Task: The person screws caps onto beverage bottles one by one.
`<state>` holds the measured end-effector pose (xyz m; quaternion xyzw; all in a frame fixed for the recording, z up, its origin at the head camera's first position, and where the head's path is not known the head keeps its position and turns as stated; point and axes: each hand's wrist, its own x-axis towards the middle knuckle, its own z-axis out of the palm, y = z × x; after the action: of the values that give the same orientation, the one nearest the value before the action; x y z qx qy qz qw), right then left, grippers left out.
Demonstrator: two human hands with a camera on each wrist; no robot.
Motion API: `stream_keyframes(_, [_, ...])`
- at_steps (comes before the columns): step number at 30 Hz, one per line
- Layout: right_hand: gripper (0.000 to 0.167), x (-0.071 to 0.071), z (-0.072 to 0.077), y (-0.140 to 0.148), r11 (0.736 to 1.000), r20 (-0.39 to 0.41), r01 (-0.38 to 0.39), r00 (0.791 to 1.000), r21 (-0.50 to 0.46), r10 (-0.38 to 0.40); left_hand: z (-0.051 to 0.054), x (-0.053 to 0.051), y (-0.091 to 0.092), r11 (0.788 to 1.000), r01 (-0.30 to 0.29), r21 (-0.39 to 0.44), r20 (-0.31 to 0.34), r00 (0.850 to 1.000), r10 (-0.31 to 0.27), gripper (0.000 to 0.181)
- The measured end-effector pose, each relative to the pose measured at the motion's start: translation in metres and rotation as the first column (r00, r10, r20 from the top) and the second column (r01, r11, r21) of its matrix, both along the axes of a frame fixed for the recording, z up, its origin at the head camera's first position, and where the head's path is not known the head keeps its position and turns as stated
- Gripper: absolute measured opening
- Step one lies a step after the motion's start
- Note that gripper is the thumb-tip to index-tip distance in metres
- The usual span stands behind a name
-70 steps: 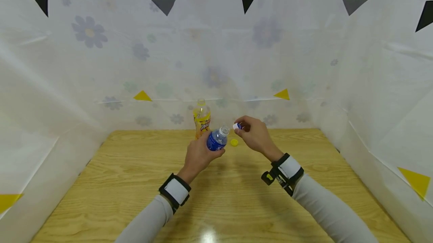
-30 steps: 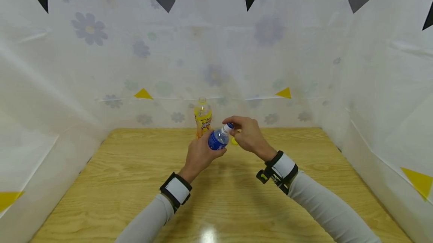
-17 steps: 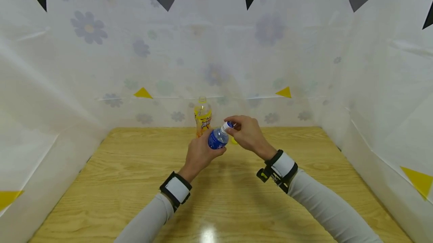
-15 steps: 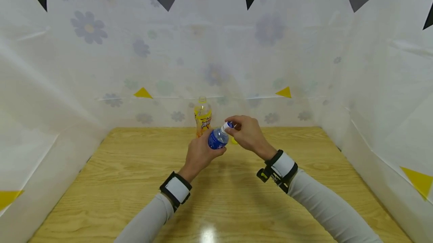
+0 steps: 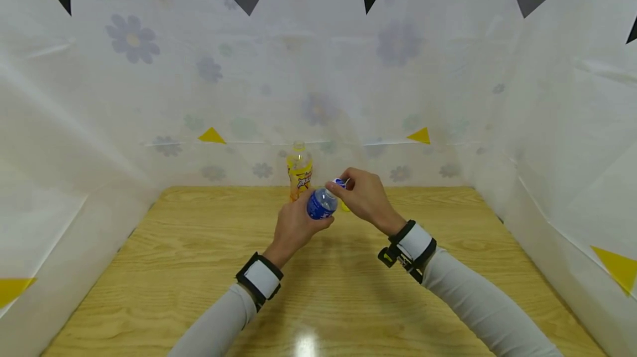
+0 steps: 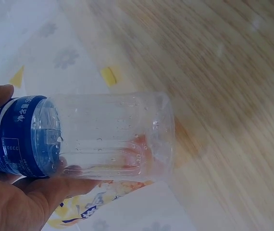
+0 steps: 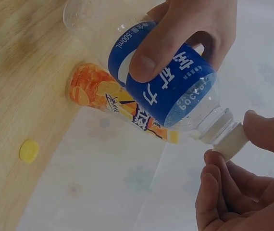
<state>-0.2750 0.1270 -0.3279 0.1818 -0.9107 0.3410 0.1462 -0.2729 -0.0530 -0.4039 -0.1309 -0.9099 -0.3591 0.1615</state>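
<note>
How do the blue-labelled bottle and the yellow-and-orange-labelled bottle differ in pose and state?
Pose: the blue-labelled bottle is tilted in the left hand; the yellow-and-orange-labelled bottle stands upright on the table.
Mouth: the blue-labelled one has a white cap at its mouth, pinched by the right hand; the yellow-and-orange-labelled one is uncapped.
Shared: both are clear bottles with wraparound labels.

Small bright glare on the table (image 5: 199, 268), soft shadows, hazy left-wrist view

The bottle (image 6: 89, 134) is clear, its label (image 7: 173, 94) blue-and-white, its cap (image 7: 231, 142) white and blue.
</note>
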Motion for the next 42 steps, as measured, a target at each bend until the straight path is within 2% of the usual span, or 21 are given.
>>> stream_keyframes(12, [0.040,0.002,0.000,-0.001,1.000,0.059,-0.022,0.998,-0.006,0.022,0.000,0.000,-0.001,1.000,-0.012,0.005,0.017,1.000,0.012,0.073])
stream_keyframes(20, [0.061,0.007,0.005,0.003,0.998,0.105,-0.036,0.994,0.044,0.031,0.000,0.000,0.000,1.000,-0.011,-0.010,0.005,1.000,0.011,0.072])
stream_keyframes(28, [0.032,0.009,0.008,0.001,0.995,0.059,-0.094,0.994,-0.027,0.096,0.001,0.001,0.000,1.000,-0.010,-0.001,0.004,1.000,0.010,0.071])
stream_keyframes(42, [0.031,0.009,0.006,-0.001,0.994,0.019,-0.095,0.995,-0.051,0.096,0.002,0.002,0.001,1.000,-0.010,0.001,0.000,1.000,0.010,0.071])
